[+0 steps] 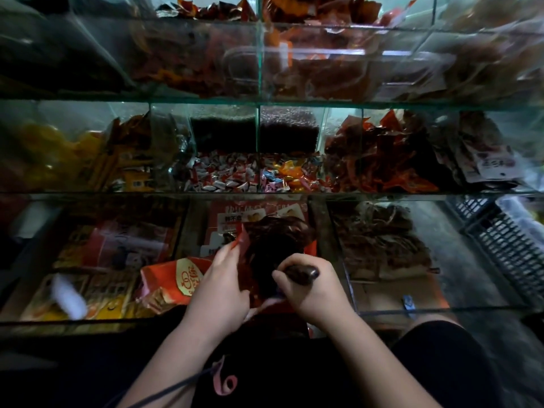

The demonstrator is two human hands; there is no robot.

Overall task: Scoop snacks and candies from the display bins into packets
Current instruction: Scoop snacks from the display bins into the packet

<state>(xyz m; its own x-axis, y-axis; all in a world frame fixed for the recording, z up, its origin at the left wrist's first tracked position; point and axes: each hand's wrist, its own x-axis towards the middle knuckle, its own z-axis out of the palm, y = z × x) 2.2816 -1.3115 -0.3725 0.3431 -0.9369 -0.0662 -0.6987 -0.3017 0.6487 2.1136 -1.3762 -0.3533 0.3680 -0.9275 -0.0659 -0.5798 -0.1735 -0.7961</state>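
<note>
**Scoop and packet meet over the bottom middle bin**

The red packet [245, 260] is held over the bottom tier's middle bin [321, 225]. Its upper edge is pinched between the thumb and fingers of the left hand [220, 285]. The right hand [313, 293] is clenched round the dark handle of a scoop [303, 272]. The scoop's front end is lost in a dark, glossy heap at the packet's mouth; what the heap is I cannot tell.

Under them lies a red carton [229, 213] with Chinese print, too blurred to read. The bin to the left holds red and orange packs, among them a red pack [173, 278] with a round gold emblem. The bin to the right holds brown dried strips [379, 240].

One tier up sit red-and-white wrapped candies [217, 176], mixed bright candies [284, 172] and red foil packs [382, 160].

Both forearms cross the front glass edge [88, 321], and the glass shelf [382, 196] above hangs close over the hands. A black crate [506, 242] stands at far right.
</note>
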